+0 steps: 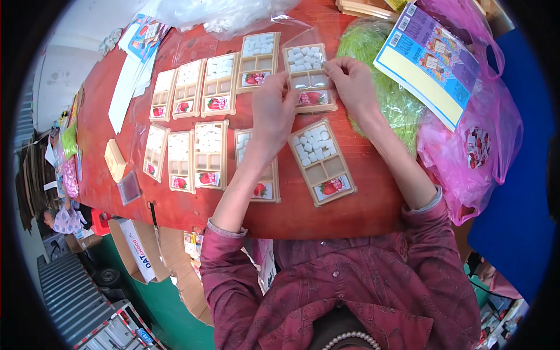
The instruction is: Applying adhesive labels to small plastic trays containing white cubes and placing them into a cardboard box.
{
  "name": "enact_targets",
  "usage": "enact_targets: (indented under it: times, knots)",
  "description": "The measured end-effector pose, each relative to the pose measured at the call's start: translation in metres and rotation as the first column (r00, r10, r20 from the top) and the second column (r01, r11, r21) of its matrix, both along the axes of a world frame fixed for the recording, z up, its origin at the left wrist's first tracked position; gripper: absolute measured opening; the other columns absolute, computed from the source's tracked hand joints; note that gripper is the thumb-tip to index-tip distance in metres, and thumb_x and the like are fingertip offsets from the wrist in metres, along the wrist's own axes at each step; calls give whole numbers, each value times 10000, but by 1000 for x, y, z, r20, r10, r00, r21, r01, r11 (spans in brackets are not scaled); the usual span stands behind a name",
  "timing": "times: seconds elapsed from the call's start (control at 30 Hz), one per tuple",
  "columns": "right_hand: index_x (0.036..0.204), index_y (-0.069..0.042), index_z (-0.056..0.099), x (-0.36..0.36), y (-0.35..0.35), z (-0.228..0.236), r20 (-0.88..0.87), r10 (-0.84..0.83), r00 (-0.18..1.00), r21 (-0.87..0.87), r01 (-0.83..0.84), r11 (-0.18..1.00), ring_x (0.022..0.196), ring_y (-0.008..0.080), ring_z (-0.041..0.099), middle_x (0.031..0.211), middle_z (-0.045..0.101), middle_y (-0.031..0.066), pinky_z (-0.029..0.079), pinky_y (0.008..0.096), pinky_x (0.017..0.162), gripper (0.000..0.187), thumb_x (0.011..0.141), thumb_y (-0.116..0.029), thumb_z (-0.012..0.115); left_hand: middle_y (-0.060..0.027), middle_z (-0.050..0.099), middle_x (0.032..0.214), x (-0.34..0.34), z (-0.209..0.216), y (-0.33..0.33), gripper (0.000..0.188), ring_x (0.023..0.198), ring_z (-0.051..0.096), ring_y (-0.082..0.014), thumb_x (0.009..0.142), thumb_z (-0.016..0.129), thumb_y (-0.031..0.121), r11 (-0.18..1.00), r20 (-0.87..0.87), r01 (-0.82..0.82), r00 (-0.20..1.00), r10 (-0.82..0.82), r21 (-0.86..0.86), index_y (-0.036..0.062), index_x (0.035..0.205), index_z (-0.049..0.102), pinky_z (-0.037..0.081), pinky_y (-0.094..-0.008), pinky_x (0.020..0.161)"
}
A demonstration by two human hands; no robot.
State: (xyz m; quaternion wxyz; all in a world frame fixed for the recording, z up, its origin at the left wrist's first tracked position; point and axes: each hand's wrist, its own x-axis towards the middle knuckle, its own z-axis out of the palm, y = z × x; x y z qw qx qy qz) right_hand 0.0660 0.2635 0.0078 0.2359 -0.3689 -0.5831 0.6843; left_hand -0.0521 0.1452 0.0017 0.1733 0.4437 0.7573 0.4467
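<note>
The beige tray (316, 109) lies on the red desk (361, 156) between the two hands. The left hand (272, 108) curls against its left edge; whether it truly grips cannot be told, as the fingertips are partly hidden. The right hand (351, 81) brings thumb and forefinger together at the opposite edge and appears to pinch the rim.

The tray looks light and fairly stiff, probably thin moulded plastic that would flex or crack if squeezed hard across the middle. Glare over the shallow compartments between the hands suggests a smooth clear cover, likely slippery under bare fingers. The white pieces (305, 59), beyond the left hand, look small and light, so tilting could make them shift. The strawberry card (313, 98), beside the left fingers, seems thin and flat.

The long side rims, next to each hand, look like the best hold: level, with gentle pressure from both sides.
</note>
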Motion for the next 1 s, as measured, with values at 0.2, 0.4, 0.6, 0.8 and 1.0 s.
enact_targets:
  times: [0.2, 0.4, 0.6, 0.8, 1.0]
  knots:
    - [909, 12, 561, 1, -15, -4, 145, -261, 954, 802, 42, 596, 696, 280, 592, 805, 579, 150, 474, 356, 603, 116, 835, -76, 572, -116, 564, 801, 10, 2, 2, 264, 654, 571, -167, 782, 625, 11, 1000, -267, 7, 964, -2, 18, -54, 1036, 593, 463, -281, 586]
    - [927, 0, 528, 2, -24, 5, 425, -274, 863, 841, -264, 473, 812, 357, 599, 930, 526, 180, 485, 445, 653, 145, 797, -44, 573, -150, 560, 844, 15, 7, 4, 290, 702, 576, -235, 761, 636, 20, 1000, -323, 28, 946, -28, -4, -47, 1038, 584, 461, -340, 640]
    - [855, 2, 540, 3, -24, 5, 457, -253, 853, 870, -369, 327, 794, 355, 605, 907, 537, 177, 491, 459, 617, 165, 696, 3, 587, -222, 482, 1161, 27, 4, 8, 338, 908, 555, -348, 761, 647, 63, 991, -546, 67, 829, -120, -116, -15, 1078, 562, 460, -414, 785]
    - [862, 35, 586, -20, -13, 28, 444, -166, 880, 847, -352, 400, 845, 356, 609, 935, 542, 211, 527, 406, 633, 277, 599, 20, 670, -246, 397, 1294, 24, -7, 11, 568, 1059, 469, -380, 704, 706, 152, 975, -700, 122, 680, -217, -183, -66, 1175, 474, 424, -435, 861]
    - [820, 40, 595, -81, 31, 12, 223, -300, 928, 950, -138, 280, 825, 346, 618, 927, 550, 219, 530, 385, 615, 220, 613, 17, 665, -225, 408, 1292, 25, 1, 7, 635, 1071, 462, -379, 698, 723, 186, 966, -659, 170, 707, -257, -194, -60, 1216, 449, 430, -444, 853]
